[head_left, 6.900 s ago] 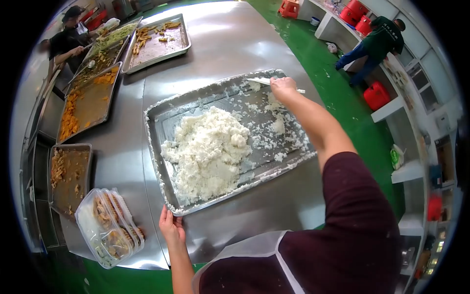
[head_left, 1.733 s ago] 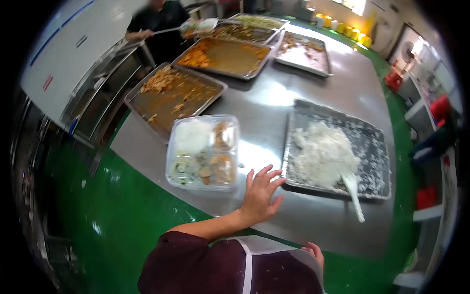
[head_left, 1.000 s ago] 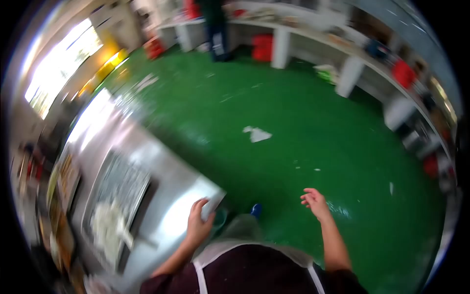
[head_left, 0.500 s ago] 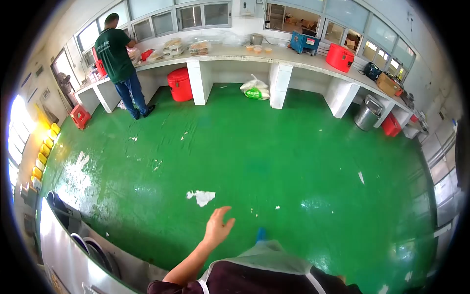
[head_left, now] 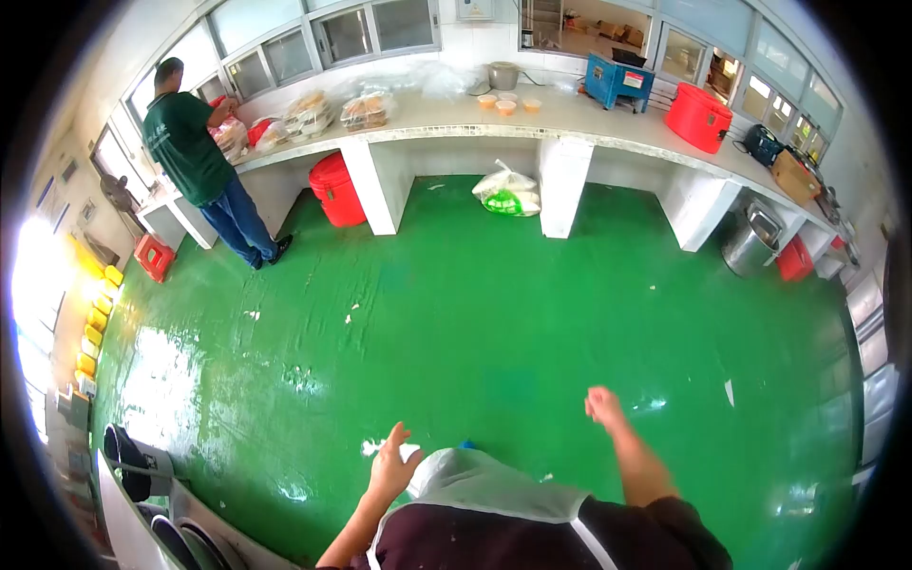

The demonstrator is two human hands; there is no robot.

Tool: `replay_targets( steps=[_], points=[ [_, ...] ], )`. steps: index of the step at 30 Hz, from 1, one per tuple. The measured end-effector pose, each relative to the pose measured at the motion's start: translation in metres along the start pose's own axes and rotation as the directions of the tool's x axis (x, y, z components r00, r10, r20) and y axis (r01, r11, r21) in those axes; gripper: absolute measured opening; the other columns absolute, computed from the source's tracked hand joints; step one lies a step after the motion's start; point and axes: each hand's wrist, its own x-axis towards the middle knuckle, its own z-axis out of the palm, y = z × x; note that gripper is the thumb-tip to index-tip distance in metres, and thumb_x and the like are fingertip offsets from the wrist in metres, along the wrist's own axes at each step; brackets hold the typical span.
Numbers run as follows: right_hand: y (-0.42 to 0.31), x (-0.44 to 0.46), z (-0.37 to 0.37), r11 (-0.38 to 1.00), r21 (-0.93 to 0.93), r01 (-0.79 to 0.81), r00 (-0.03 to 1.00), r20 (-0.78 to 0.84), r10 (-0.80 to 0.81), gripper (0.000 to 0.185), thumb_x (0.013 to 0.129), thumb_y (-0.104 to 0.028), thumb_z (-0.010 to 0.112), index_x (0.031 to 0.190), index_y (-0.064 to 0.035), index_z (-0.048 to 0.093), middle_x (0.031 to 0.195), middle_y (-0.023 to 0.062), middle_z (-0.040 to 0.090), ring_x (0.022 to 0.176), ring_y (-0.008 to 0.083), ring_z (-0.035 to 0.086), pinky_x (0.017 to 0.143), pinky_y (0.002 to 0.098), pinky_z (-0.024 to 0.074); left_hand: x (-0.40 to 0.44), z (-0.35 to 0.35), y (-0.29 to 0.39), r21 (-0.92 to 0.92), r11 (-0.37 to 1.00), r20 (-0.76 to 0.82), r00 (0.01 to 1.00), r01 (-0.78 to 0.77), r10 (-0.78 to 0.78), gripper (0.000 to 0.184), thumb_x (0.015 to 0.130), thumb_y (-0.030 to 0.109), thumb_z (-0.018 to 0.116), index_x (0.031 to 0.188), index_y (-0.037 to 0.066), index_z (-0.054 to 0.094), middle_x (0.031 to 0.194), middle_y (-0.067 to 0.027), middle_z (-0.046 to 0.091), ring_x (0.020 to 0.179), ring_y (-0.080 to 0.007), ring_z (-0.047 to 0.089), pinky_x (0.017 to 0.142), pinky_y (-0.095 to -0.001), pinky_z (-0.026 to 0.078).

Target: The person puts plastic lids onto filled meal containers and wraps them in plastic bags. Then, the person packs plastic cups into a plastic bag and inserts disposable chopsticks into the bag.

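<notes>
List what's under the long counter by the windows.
Under the counter: a red container, a white-and-green plastic bag, a metal bin and a red item beside it. The white supports hide whatever is behind them.

No wording, brand or number is showing legibly. Small pale lettering is running across the back of a person's green shirt, too small to read. A pale label is sitting on the blue machine, and green printing is marking a whitish bag, both staying unreadable.
</notes>
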Motion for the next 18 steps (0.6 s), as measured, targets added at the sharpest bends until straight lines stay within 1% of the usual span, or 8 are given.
replay_targets(
  steps=[3, 6, 12, 13, 14, 15, 17, 18],
  points=[
    [-0.130, 0.120, 0.030, 0.971, -0.111, 0.211, 0.966, -0.128, -0.225, 0.021, 0.087, -0.014, 0.051, 0.105, -0.0027, 0.055, 0.073, 0.0065, 0.061, 0.058, 0.0140, 0.057, 0.056, 0.0271, 0.0465, 0.078, -0.007, -0.031, -0.057, 0.991, -0.035, 0.992, 0.121, -0.123, 0.071, 0.076, 0.023, 0.066, 0.132, -0.001, 0.029, 0.113, -0.0161, 0.058, 0.099, -0.0297, 0.057, 0.083, -0.0380, 0.046],
    [-0.210, 0.198, 0.046, 0.935, -0.206, 0.288, 0.948, -0.079, -0.309, 0.025, 0.086, -0.014, 0.053, 0.108, -0.0034, 0.055, 0.082, 0.0096, 0.065, 0.065, 0.0155, 0.061, 0.061, 0.0297, 0.0486, 0.178, -0.014, -0.062, -0.091, 0.971, 0.034, 0.975, 0.221, -0.219, 0.072, 0.075, 0.023, 0.066, 0.132, 0.000, 0.028, 0.112, -0.0156, 0.058, 0.097, -0.0288, 0.058, 0.078, -0.0375, 0.047],
    [-0.187, 0.291, 0.046, 0.863, -0.459, 0.213, 0.972, 0.191, -0.138, 0.022, 0.085, -0.020, 0.054, 0.102, -0.0055, 0.056, 0.073, 0.0053, 0.060, 0.065, 0.0149, 0.058, 0.059, 0.0295, 0.0471, 0.408, -0.050, -0.016, -0.153, 0.985, -0.032, 0.996, 0.082, -0.088, 0.064, 0.077, 0.018, 0.064, 0.130, 0.002, 0.032, 0.112, -0.0152, 0.058, 0.098, -0.0286, 0.058, 0.075, -0.0368, 0.048],
    [-0.200, 0.285, 0.040, 0.815, -0.549, 0.184, 0.976, 0.203, -0.084, 0.021, 0.086, -0.022, 0.053, 0.098, -0.0053, 0.058, 0.072, 0.0054, 0.059, 0.064, 0.0147, 0.057, 0.058, 0.0297, 0.0467, 0.443, -0.058, -0.001, -0.161, 0.986, -0.041, 0.998, 0.042, -0.049, 0.062, 0.077, 0.017, 0.064, 0.130, 0.002, 0.034, 0.113, -0.0153, 0.058, 0.099, -0.0286, 0.057, 0.075, -0.0368, 0.047],
    [-0.169, 0.302, 0.028, 0.850, -0.505, 0.151, 0.965, 0.260, -0.017, 0.021, 0.083, -0.025, 0.051, 0.086, -0.0056, 0.056, 0.076, 0.0112, 0.061, 0.067, 0.0238, 0.059, 0.060, 0.0382, 0.0462, 0.482, -0.064, 0.011, -0.142, 0.990, -0.052, 0.999, -0.020, 0.012, 0.061, 0.078, 0.017, 0.064, 0.129, 0.002, 0.035, 0.114, -0.0154, 0.057, 0.100, -0.0285, 0.057, 0.075, -0.0367, 0.048],
    [-0.176, 0.295, 0.024, 0.856, -0.513, 0.068, 0.991, 0.136, 0.003, 0.018, 0.082, -0.024, 0.052, 0.084, -0.0068, 0.058, 0.074, 0.0089, 0.060, 0.065, 0.0224, 0.059, 0.060, 0.0378, 0.0469, 0.516, -0.070, 0.024, -0.124, 0.989, -0.061, 0.995, -0.082, 0.075, 0.059, 0.078, 0.016, 0.063, 0.129, 0.002, 0.036, 0.115, -0.0155, 0.056, 0.101, -0.0285, 0.057, 0.075, -0.0365, 0.048],
    [-0.181, 0.312, 0.018, 0.863, -0.195, -0.466, 0.878, 0.016, 0.478, 0.015, 0.081, -0.023, 0.054, 0.084, -0.0093, 0.059, 0.074, 0.0057, 0.061, 0.063, 0.0239, 0.060, 0.057, 0.0379, 0.0476, 0.581, -0.076, 0.034, -0.106, 0.985, -0.072, 0.989, -0.137, 0.129, 0.058, 0.078, 0.016, 0.064, 0.128, 0.002, 0.038, 0.116, -0.0155, 0.056, 0.102, -0.0285, 0.057, 0.075, -0.0361, 0.048],
    [-0.163, 0.344, 0.005, 0.768, -0.639, -0.029, 0.973, 0.158, 0.169, 0.015, 0.081, -0.023, 0.054, 0.082, -0.0095, 0.060, 0.073, 0.0053, 0.061, 0.062, 0.0232, 0.059, 0.055, 0.0370, 0.0475, 0.615, -0.080, 0.041, -0.108, 0.985, -0.080, 0.988, -0.138, 0.130, 0.057, 0.078, 0.017, 0.064, 0.127, 0.002, 0.039, 0.117, -0.0155, 0.055, 0.102, -0.0285, 0.057, 0.075, -0.0359, 0.048]
  ],
)
